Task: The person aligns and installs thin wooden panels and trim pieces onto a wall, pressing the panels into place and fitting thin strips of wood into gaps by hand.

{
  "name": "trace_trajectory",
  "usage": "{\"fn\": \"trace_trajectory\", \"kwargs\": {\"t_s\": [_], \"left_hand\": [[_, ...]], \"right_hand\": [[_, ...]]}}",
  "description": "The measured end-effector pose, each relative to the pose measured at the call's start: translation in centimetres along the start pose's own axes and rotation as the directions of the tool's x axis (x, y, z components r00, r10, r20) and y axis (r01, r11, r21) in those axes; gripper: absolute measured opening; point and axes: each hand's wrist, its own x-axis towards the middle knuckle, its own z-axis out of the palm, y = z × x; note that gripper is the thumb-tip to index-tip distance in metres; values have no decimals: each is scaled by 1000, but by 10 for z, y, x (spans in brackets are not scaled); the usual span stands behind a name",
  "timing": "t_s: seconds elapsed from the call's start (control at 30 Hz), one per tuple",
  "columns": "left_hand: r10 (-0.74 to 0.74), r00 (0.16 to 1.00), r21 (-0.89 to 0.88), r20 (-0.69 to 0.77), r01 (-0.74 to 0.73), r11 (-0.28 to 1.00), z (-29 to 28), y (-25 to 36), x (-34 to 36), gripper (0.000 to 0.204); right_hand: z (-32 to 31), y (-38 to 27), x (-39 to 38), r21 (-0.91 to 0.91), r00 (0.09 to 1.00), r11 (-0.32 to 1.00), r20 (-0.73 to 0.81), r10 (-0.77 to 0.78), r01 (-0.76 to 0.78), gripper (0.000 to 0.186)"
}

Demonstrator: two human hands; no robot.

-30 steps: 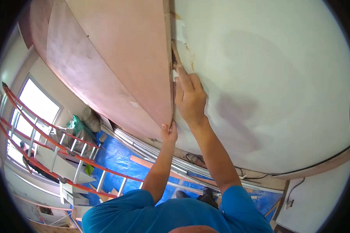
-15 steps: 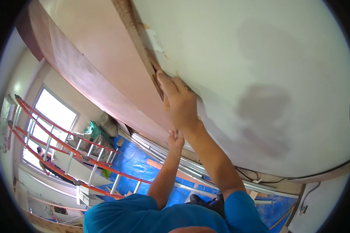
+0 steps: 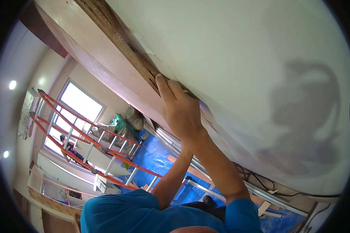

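Coach: In the head view, the one view here, your right hand point(image 3: 182, 112) lies along the ragged brown wooden edge point(image 3: 116, 37) of the pinkish plywood panel point(image 3: 105, 58), where it meets the white wall sheet point(image 3: 221, 58).

Spotter: Your fingers are bent over that edge. Your thumb is hidden, so I can't tell whether you're gripping the board or only feeling along it. Your left forearm point(image 3: 169, 178) passes behind your right wrist, and I can't see the left hand or what it holds.

Coach: I'd judge you're working along that seam by touch. Go slowly, with light fingertips, since the raw edge looks likely to splinter. Spread your support low on the plywood, and I'd uncross your forearms so you can see both hands. Don't lever hard against the white sheet; it could chip.

Spotter: Now your counts: one plywood panel, one white sheet, one orange-railed ladder point(image 3: 104, 148), one window point(image 3: 76, 101), one green sack point(image 3: 121, 123), one blue tarp point(image 3: 149, 153) and three bright ceiling lights point(image 3: 13, 84).

Coach: You also have several metal strips point(image 3: 169, 140) on the floor, but they overlap too much to number. The same goes for the dark cables point(image 3: 295, 193) by the wall's foot.
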Motion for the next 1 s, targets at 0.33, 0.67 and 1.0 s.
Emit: {"fn": "trace_trajectory", "kwargs": {"t_s": [0.33, 0.67, 1.0], "left_hand": [[110, 985, 567, -133, -15, 824, 1, 42, -35, 56], [141, 985, 916, 100, -147, 372, 7, 142, -68, 57], [424, 897, 684, 124, -387, 618, -37, -8, -19, 43]], "right_hand": [[30, -15, -23, 120, 977, 991, -193, 86, -63, 49], [39, -20, -20, 234, 947, 949, -192, 258, -212, 43], [64, -7, -43, 177, 927, 966, -292, 236, -190, 41]]}}
